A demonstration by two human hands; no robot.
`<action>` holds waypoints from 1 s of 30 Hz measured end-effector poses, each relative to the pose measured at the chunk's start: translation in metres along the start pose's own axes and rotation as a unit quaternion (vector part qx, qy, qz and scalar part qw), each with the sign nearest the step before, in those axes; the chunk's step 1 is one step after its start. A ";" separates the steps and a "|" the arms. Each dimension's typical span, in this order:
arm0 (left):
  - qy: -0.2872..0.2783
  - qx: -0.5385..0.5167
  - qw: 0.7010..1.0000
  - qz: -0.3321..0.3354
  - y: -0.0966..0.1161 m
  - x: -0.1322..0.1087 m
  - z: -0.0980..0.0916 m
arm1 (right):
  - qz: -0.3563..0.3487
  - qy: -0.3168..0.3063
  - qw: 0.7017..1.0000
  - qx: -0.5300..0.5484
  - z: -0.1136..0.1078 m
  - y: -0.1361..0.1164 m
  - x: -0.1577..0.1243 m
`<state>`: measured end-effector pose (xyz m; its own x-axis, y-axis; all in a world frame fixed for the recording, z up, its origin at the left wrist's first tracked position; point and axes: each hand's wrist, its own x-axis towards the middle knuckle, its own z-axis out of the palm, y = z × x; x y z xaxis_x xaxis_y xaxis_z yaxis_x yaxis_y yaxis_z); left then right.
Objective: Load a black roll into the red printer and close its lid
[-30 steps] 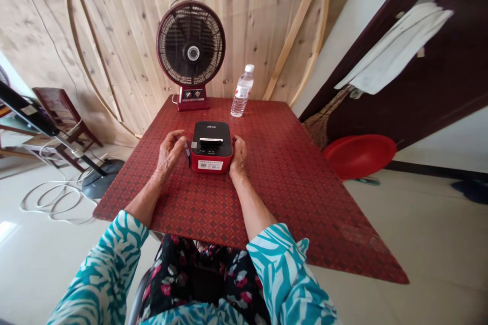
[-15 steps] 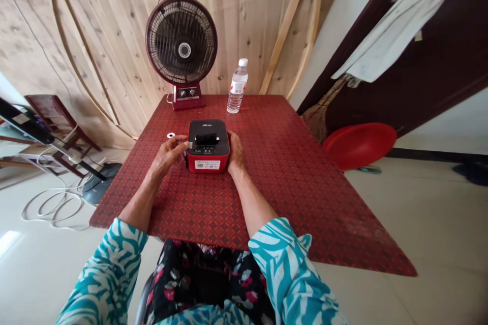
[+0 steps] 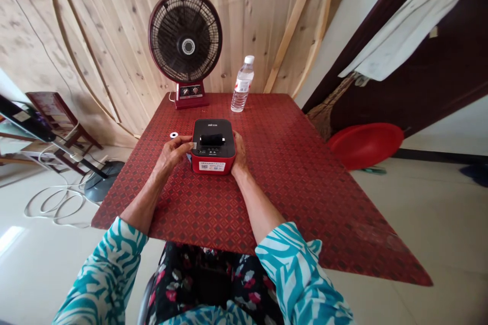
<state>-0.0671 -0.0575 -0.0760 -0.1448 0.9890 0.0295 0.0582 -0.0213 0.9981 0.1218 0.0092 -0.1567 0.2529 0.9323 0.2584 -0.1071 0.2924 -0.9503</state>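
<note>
A red and black label printer (image 3: 212,147) sits in the middle of the red patterned tabletop (image 3: 293,183), with a black roll (image 3: 211,139) lying in its open top. My left hand (image 3: 173,153) reaches its left side, and the fingertips pinch a small white strip (image 3: 193,145) at the edge. My right hand (image 3: 239,155) grips the printer's right side. A small white ring (image 3: 174,134) lies on the table just beyond my left hand.
A dark red desk fan (image 3: 185,45) and a water bottle (image 3: 242,84) stand at the table's far edge. A red plastic basin (image 3: 365,145) and a broom (image 3: 324,114) are on the floor to the right. Cables (image 3: 55,203) lie on the floor to the left.
The black roll now shows in the printer's top, and the white ring lies on the table. My left hand has moved from a curled pose to the printer's left edge.
</note>
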 end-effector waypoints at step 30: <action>-0.001 -0.098 0.995 -0.033 -0.011 0.008 0.010 | -0.008 0.007 0.999 -0.033 -0.001 -0.005 -0.004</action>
<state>-0.0594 -0.0480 -0.0870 -0.1406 0.9894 -0.0370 -0.1453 0.0163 0.9892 0.1228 0.0039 -0.1531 0.2669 0.9244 0.2724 -0.0384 0.2926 -0.9555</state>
